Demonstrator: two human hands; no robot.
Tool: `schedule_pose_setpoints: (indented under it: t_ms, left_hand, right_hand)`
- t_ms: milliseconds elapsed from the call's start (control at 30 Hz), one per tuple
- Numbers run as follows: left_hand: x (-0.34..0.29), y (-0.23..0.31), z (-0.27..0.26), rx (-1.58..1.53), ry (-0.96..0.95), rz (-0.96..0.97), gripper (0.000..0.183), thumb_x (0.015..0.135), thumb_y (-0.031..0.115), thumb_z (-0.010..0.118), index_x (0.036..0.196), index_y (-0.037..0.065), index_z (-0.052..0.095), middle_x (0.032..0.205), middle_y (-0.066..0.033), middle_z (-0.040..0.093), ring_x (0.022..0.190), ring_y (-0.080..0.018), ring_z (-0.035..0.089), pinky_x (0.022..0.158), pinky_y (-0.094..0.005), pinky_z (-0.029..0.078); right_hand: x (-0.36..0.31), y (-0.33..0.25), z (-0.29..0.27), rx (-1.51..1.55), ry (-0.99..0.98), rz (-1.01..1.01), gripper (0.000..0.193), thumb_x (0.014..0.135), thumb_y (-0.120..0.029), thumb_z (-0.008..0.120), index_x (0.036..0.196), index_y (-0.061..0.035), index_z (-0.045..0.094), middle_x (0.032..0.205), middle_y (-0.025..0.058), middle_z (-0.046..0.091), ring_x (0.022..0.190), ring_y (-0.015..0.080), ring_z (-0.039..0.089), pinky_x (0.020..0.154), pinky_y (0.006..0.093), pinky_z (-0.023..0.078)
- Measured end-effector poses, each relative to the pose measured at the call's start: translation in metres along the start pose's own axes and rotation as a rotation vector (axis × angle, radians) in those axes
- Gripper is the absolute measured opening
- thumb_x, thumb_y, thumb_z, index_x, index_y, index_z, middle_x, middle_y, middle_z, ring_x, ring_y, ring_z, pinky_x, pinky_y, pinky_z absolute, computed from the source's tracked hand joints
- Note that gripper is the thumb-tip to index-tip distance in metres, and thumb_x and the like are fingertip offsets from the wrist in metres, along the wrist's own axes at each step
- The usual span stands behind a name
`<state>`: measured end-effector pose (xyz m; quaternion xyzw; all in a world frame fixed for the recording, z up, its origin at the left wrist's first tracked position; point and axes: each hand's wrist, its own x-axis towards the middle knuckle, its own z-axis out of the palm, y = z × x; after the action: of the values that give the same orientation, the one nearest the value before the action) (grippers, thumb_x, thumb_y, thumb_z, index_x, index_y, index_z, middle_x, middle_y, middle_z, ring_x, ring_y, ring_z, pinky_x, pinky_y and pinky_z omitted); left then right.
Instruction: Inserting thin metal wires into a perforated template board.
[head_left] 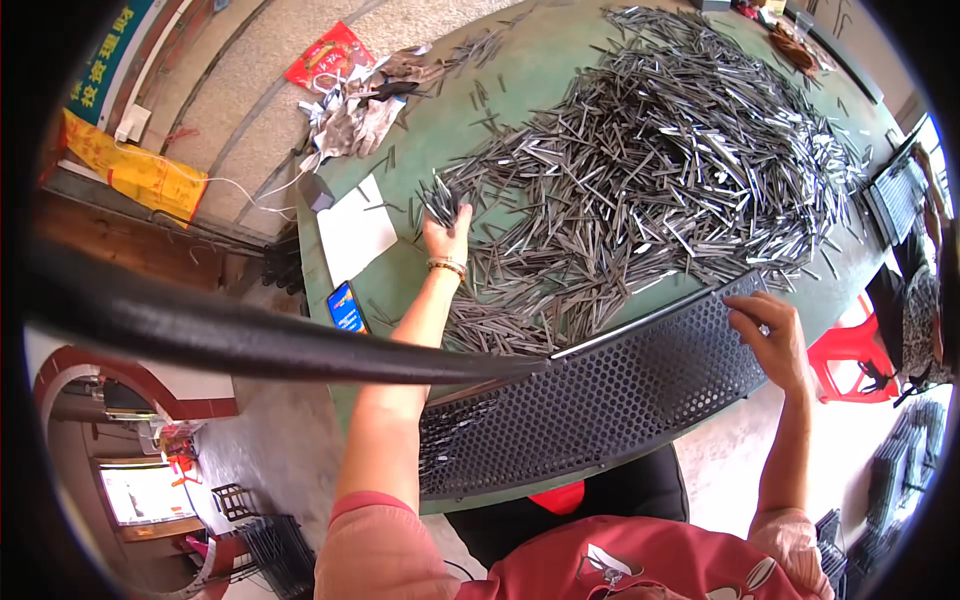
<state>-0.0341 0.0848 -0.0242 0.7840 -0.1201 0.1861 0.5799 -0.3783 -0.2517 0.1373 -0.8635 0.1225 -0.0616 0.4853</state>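
Note:
My left hand (447, 235) is closed around a bunch of thin dark strips (437, 203), their ends fanning out past the fingers. It is over the green table, left of a large heap of similar strips (640, 150). A long black perforated tray (600, 400) lies along the near edge, full of round holes. Shiny strip-like pieces show at its left end. Over the tray's right end, my right hand (778, 335) has its fingers curled, thumb and forefinger close together. Anything between those fingertips is too small to make out.
White paper (355, 230) and a phone (346, 308) lie at the table's left edge. Crumpled gloves (355, 120) and a red packet (328, 55) are beyond. A dark bar (300, 340) crosses the view from the left. A red stool (850, 355) stands at right.

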Motion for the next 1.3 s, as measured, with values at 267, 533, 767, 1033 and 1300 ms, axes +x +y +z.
schedule_pose_setpoints:
  t_ms: [267,533,767,1033,1300]
  left_hand:
    - [0.054,0.079,-0.018,-0.563,-0.381,-0.461,0.009,0.081,0.005,0.068,0.086,0.002,0.061,0.074,-0.0082,0.064,0.064,-0.0186,0.062,0.058,-0.0299,0.052]
    - [0.057,0.145,-0.050,0.346,-0.771,-0.760,0.007,0.074,0.006,0.069,0.075,0.000,0.064,0.066,-0.0097,0.064,0.054,-0.0193,0.062,0.047,-0.0328,0.050]
    - [0.051,0.101,-0.085,-0.404,-0.656,-0.857,0.010,0.083,0.007,0.067,0.088,0.000,0.062,0.075,-0.0070,0.064,0.065,-0.0162,0.062,0.061,-0.0295,0.053]
    - [-0.004,0.170,-0.121,-0.820,-0.642,-0.746,0.028,0.086,0.008,0.063,0.112,0.000,0.057,0.090,-0.0087,0.064,0.075,-0.0162,0.061,0.066,-0.0316,0.054]
    - [-0.046,0.255,-0.162,-0.674,-0.585,-0.570,0.031,0.082,0.009,0.067,0.110,0.003,0.057,0.091,-0.0068,0.064,0.073,-0.0153,0.061,0.063,-0.0305,0.053]
  right_hand:
    - [-0.019,-0.009,-0.004,-0.005,0.028,-0.126,0.017,0.083,-0.001,0.060,0.099,0.0029,0.066,0.072,0.0062,0.056,0.058,0.0111,0.055,0.053,0.0248,0.043]
    - [-0.030,-0.047,0.014,0.026,-0.105,-0.184,0.018,0.082,-0.005,0.064,0.099,0.0000,0.067,0.077,0.0096,0.060,0.064,0.0171,0.056,0.059,0.0281,0.045]
    - [-0.046,-0.060,0.027,0.050,-0.150,-0.247,0.018,0.082,-0.008,0.065,0.099,-0.0024,0.068,0.070,0.0078,0.056,0.063,0.0176,0.054,0.059,0.0307,0.042]
    - [-0.052,-0.096,0.068,0.416,-0.349,-0.246,0.028,0.089,-0.012,0.061,0.114,0.0002,0.060,0.086,0.0080,0.060,0.080,0.0148,0.058,0.073,0.0283,0.047]
    - [-0.023,-0.205,0.197,0.493,0.093,-0.482,0.086,0.083,-0.031,0.069,0.142,0.0054,0.019,0.127,0.0282,0.048,0.117,0.0331,0.050,0.098,0.0385,0.040]
